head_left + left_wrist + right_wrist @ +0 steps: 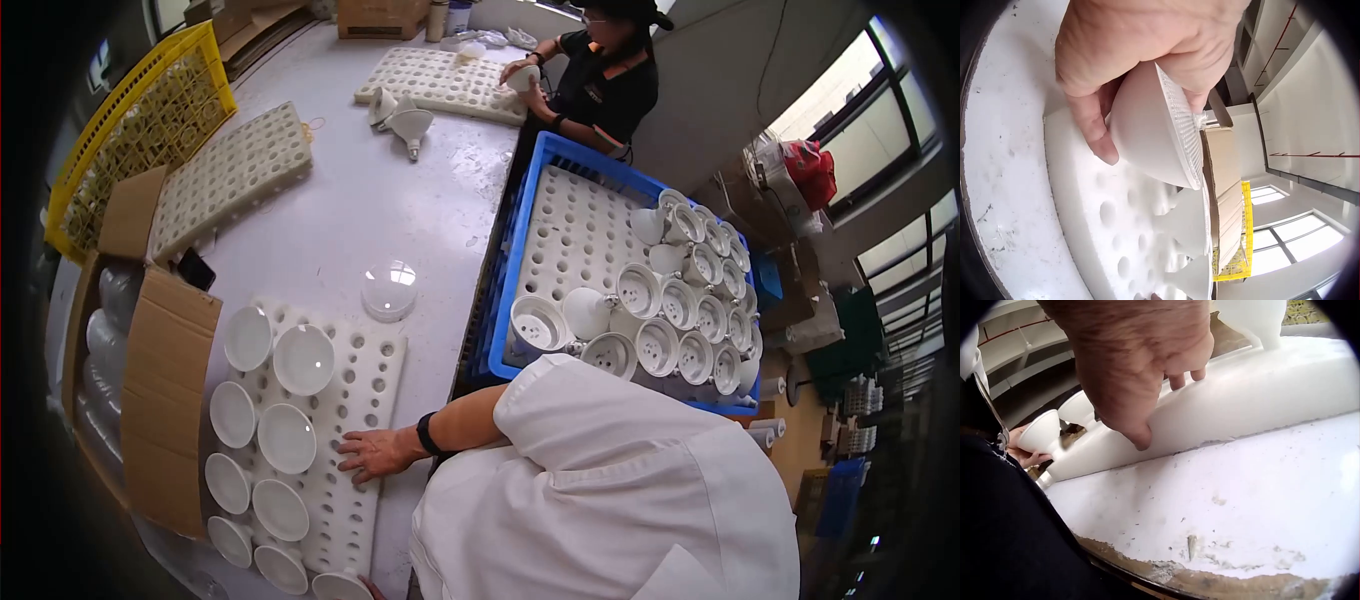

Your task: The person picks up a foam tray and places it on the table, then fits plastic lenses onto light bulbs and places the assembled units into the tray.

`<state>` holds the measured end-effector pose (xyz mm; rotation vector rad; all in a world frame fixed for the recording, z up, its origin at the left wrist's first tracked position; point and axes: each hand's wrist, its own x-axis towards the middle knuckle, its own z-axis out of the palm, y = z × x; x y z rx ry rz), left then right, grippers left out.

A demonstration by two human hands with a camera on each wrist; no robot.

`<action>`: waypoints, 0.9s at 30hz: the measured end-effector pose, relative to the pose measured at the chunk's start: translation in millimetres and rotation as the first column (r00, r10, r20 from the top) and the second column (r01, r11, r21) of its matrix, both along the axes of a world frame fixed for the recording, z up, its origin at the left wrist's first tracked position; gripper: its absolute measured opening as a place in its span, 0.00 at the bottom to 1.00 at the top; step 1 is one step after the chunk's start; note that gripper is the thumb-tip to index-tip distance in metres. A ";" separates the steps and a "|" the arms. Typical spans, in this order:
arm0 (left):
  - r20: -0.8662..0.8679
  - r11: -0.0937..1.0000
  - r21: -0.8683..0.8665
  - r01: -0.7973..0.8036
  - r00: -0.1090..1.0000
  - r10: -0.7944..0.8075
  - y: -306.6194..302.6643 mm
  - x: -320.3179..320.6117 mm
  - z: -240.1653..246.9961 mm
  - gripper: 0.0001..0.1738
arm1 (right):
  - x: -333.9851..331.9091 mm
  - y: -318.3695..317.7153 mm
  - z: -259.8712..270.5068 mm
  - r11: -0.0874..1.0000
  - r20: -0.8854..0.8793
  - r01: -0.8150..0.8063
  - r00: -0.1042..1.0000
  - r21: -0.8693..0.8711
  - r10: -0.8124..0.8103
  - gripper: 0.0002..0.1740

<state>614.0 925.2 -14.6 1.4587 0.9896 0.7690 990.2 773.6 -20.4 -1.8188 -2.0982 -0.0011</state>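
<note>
My left hand (1147,44) grips a white cone-shaped lamp (1147,128) with a ribbed lens face, fingers and thumb around its sides. In the head view this lamp (340,587) is at the near end of a white foam tray (345,500), and only a bit of the hand shows. Two rows of similar white lamps (287,438) stand in the tray, faces up. My right hand (378,455) rests on the holed top near the tray's edge, fingers spread. In the right wrist view its thumb (1141,436) lies against the tray's side.
A clear glass dome (389,290) lies beyond the tray. An open carton (170,400) with wrapped items stands left. To the right, a blue crate (500,320) holds open lamp housings (657,346) on foam. Across the table another person (610,85) handles a white lamp part.
</note>
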 end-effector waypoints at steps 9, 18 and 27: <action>0.208 0.300 -0.952 0.064 0.853 0.479 -8.0 25.7 60.4 0.54 | 31.4 -35.5 85.5 0.990 -0.596 0.069 0.792 -0.126 -0.132 0.23; 0.200 0.303 -0.946 0.120 0.947 0.250 -36.8 46.8 49.2 0.45 | 251.5 -120.0 125.1 0.633 -0.457 0.754 0.506 -0.178 -0.731 0.21; -0.130 0.617 -0.787 0.032 0.968 -0.215 -59.3 103.6 43.2 0.35 | 447.7 -168.9 40.8 -0.086 -0.516 0.903 -0.316 -0.420 -0.796 0.27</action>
